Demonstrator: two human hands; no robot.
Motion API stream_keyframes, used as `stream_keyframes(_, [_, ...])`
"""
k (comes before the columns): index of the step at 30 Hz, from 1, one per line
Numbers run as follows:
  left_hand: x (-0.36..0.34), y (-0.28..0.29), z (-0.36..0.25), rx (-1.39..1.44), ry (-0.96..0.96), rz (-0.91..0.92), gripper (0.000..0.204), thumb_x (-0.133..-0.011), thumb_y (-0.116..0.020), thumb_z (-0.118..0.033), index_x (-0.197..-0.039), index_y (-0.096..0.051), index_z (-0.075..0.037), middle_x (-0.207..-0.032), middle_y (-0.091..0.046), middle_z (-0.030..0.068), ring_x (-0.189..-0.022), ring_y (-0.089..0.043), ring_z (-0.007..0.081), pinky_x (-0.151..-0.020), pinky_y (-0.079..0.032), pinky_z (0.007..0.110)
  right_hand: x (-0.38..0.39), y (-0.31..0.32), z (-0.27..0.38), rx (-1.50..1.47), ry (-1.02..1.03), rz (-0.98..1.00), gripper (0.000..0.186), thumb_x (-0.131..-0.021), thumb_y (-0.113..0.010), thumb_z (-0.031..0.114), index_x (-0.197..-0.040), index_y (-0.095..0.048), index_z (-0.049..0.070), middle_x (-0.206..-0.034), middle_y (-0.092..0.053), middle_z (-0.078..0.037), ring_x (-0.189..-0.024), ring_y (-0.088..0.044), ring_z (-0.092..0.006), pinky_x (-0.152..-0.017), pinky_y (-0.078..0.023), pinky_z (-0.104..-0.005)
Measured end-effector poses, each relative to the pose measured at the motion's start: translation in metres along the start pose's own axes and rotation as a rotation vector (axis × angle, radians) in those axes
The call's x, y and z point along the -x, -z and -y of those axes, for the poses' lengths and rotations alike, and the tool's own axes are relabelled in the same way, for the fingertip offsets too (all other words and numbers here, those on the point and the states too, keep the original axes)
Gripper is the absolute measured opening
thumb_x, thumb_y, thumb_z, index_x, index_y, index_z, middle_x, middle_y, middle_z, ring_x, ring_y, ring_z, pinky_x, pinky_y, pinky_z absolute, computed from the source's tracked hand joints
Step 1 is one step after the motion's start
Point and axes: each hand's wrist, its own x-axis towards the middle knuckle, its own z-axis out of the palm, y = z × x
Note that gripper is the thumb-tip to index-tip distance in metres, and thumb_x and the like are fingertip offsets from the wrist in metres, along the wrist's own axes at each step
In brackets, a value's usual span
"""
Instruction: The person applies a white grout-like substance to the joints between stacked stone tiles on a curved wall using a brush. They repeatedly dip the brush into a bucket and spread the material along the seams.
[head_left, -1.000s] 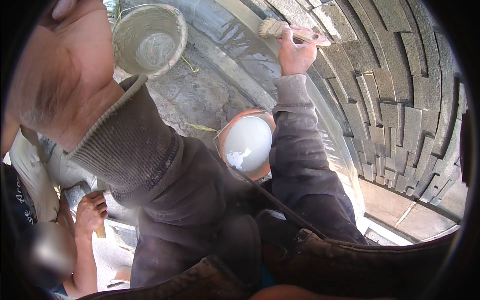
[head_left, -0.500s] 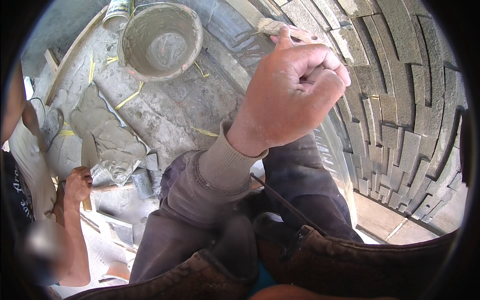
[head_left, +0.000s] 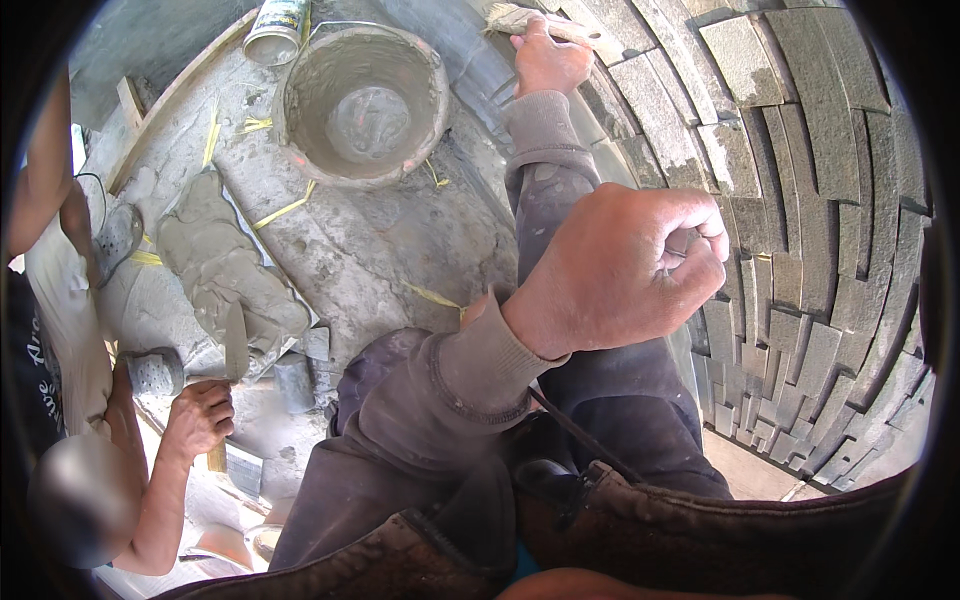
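Note:
My right hand point(head_left: 553, 62), its arm stretched far forward, grips a paintbrush point(head_left: 590, 36) with pale bristles and a wooden handle. The brush lies close to the stone-clad wall point(head_left: 790, 210); whether it touches cannot be told. Nearer to me, my left hand point(head_left: 620, 270) is closed in a loose fist, back of the hand up, thumb and forefinger curled into a ring. What lies inside that fist, if anything, cannot be made out. The left hand hangs over my right arm and partly covers it.
A mortar-caked bucket point(head_left: 362, 105) stands ahead beside a tipped can point(head_left: 275, 35). On the left, a co-worker's hand point(head_left: 198, 418) holds a trowel point(head_left: 236, 342) over a heap of wet mortar point(head_left: 225, 260) on a board. Yellow ties point(head_left: 285, 205) lie on the concrete floor.
My right hand, mostly hidden before, now shows with the brush. My left fist sits lower and further right in view. The co-worker's trowel has shifted right, over the mortar.

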Motion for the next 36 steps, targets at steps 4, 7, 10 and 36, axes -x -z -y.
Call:
stream_keyframes(4, [-0.003, -0.001, -0.001, -0.009, -0.018, -0.001, 0.04, -0.098, -0.053, -0.011, -0.129, -0.049, 0.013, -0.088, -0.044, 0.006, -0.08, -0.044, 0.015, -0.083, -0.04, 0.034, -0.009, -0.028, 0.003, 0.061, 0.034, 0.084, 0.035, -0.092, -0.072, 0.004, -0.12, -0.054, -0.008, -0.108, -0.068, -0.022, -0.087, -0.074, -0.0271, -0.069, -0.063, -0.0316])
stream_keyframes(7, [0.0, -0.003, -0.002, -0.011, -0.021, -0.001, 0.039, -0.098, -0.053, -0.011, -0.129, -0.049, 0.013, -0.088, -0.044, 0.0061, -0.08, -0.044, 0.0152, -0.083, -0.04, 0.034, -0.007, -0.036, 0.002, 0.106, 0.096, 0.122, 0.033, -0.091, -0.073, 0.007, -0.117, -0.057, -0.007, -0.105, -0.069, -0.022, -0.086, -0.074, -0.0283, -0.072, -0.062, -0.0334])
stream_keyframes(10, [0.004, -0.003, -0.001, -0.014, -0.035, -0.004, 0.039, -0.098, -0.053, -0.011, -0.129, -0.049, 0.013, -0.088, -0.044, 0.0063, -0.08, -0.044, 0.0153, -0.083, -0.041, 0.034, -0.001, -0.046, -0.001, 0.148, 0.17, 0.157, 0.032, -0.09, -0.074, 0.01, -0.114, -0.06, -0.006, -0.102, -0.07, -0.022, -0.086, -0.074, -0.0296, -0.074, -0.062, -0.0351])
stream_keyframes(36, [0.0, 0.013, -0.024, -0.037, -0.119, -0.017, 0.037, -0.098, -0.053, -0.011, -0.128, -0.05, 0.012, -0.091, -0.045, 0.0077, -0.082, -0.045, 0.0165, -0.084, -0.041, 0.034, 0.071, 0.044, 0.023, 0.207, 0.641, 0.294, 0.023, -0.09, -0.08, 0.017, -0.103, -0.072, 0.0, -0.094, -0.074, -0.014, -0.087, -0.073, -0.0262, -0.079, -0.059, -0.0367])
